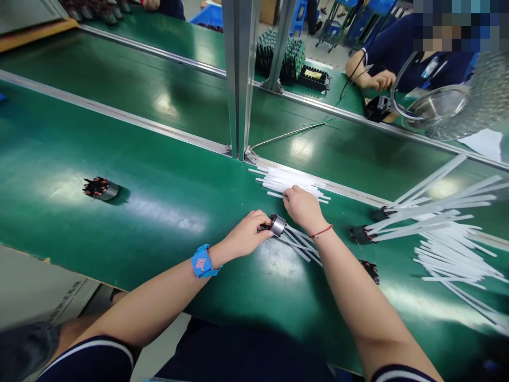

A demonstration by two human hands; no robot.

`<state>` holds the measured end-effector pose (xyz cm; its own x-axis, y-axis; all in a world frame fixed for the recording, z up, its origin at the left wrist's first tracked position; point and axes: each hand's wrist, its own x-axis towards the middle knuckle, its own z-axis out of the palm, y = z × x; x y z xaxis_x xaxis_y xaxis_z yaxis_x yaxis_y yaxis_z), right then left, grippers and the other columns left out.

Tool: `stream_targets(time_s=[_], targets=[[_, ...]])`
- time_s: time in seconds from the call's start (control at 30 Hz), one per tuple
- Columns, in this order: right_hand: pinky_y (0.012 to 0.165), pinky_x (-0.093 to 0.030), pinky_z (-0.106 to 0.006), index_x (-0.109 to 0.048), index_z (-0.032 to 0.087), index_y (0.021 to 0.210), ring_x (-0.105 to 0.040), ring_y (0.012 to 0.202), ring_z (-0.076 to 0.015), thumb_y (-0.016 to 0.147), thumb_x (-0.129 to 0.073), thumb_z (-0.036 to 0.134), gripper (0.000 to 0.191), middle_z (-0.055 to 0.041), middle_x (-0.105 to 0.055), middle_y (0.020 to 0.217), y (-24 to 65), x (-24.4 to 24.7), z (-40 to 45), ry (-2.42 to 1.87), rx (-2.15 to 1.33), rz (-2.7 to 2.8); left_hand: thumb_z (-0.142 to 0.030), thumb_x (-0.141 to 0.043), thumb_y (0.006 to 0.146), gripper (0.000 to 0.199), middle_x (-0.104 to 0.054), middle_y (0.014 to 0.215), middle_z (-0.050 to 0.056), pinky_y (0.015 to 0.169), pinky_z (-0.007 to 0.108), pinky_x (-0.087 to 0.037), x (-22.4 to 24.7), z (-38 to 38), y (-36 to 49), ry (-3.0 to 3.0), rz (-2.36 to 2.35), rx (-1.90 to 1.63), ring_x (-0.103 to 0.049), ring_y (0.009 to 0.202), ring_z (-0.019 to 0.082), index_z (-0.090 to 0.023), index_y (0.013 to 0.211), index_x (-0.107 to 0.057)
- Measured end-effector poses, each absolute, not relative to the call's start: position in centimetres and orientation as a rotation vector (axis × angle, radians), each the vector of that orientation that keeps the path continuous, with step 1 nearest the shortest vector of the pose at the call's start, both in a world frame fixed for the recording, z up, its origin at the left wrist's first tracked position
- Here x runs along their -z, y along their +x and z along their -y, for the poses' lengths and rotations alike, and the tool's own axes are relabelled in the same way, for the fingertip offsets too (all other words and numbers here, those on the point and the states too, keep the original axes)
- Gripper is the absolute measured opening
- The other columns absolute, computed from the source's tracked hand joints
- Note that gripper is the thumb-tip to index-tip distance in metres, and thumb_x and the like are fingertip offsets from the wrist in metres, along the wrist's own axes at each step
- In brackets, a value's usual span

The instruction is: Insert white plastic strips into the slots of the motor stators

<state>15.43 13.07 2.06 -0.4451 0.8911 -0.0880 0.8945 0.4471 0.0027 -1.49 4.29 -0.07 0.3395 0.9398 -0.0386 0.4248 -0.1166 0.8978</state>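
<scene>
My left hand [254, 231] grips a motor stator [278, 226], a steel ring with dark, reddish windings, lying on its side just above the green bench. Several thin white strips [299, 243] stick out of its right side, partly hidden behind my right forearm. With fingertips pinched together, my right hand [303, 208] is at a pile of white strips [278, 178] beyond the stator. It seems to have hold of a strip's end, though the fingers cover the exact grip. A blue wristband [204, 261] is on my left wrist.
Another stator [101, 188] sits on the left of the bench. At right are stators bristling with strips [363, 234], a dark stator [369, 270] and a larger strip pile [457, 254]. A metal post [237, 79] rises ahead. Across the bench, a co-worker's hand [384, 79] handles a black part.
</scene>
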Motion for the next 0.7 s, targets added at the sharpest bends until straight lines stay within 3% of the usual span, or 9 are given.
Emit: stream_targets(time_s=[0.2, 0.37, 0.5, 0.7], targets=[[0.073, -0.037, -0.031, -0.061, 0.014, 0.089, -0.057, 0.087, -0.024, 0.085, -0.044, 0.018, 0.018, -0.0118, -0.064, 0.091, 16.5, -2.6, -12.2, 1.683, 0.184, -2.655, -0.031, -0.056, 0.082, 0.014, -0.056, 0.095, 0.004, 0.078, 0.031, -0.043, -0.7, -4.6, -2.2, 1.74, -1.242, -0.587, -0.053, 0.086, 0.019, -0.018, 0.083, -0.059], [0.064, -0.038, -0.026, -0.055, 0.018, 0.104, -0.056, 0.07, -0.0156, 0.089, -0.04, 0.023, 0.022, -0.0021, -0.064, 0.079, 20.1, -4.6, -8.2, 1.999, 0.938, -2.716, -0.03, -0.055, 0.082, 0.012, -0.055, 0.086, 0.001, 0.072, 0.028, -0.042, -1.1, -4.6, -2.1, 1.734, -1.29, -0.534, -0.052, 0.076, 0.015, -0.018, 0.079, -0.058], [0.062, -0.039, -0.025, -0.057, 0.022, 0.112, -0.055, 0.066, -0.014, 0.09, -0.044, 0.031, 0.028, -0.0003, -0.064, 0.079, 22.8, -5.3, -4.4, 1.925, 1.377, -2.506, -0.03, -0.057, 0.081, 0.012, -0.055, 0.085, 0.001, 0.067, 0.026, -0.041, -0.8, -4.6, -2.1, 1.699, -1.338, -0.509, -0.05, 0.071, 0.014, -0.018, 0.085, -0.059], [0.063, -0.036, -0.026, -0.065, 0.022, 0.095, -0.054, 0.065, -0.0141, 0.087, -0.048, 0.026, 0.02, -0.0011, -0.066, 0.079, 21.8, -3.6, -2.1, 2.041, 1.355, -2.382, -0.034, -0.056, 0.082, 0.024, -0.054, 0.085, 0.001, 0.064, 0.025, -0.042, -1.3, -4.6, -2.0, 1.7, -1.347, -0.446, -0.049, 0.069, 0.013, -0.019, 0.098, -0.063]])
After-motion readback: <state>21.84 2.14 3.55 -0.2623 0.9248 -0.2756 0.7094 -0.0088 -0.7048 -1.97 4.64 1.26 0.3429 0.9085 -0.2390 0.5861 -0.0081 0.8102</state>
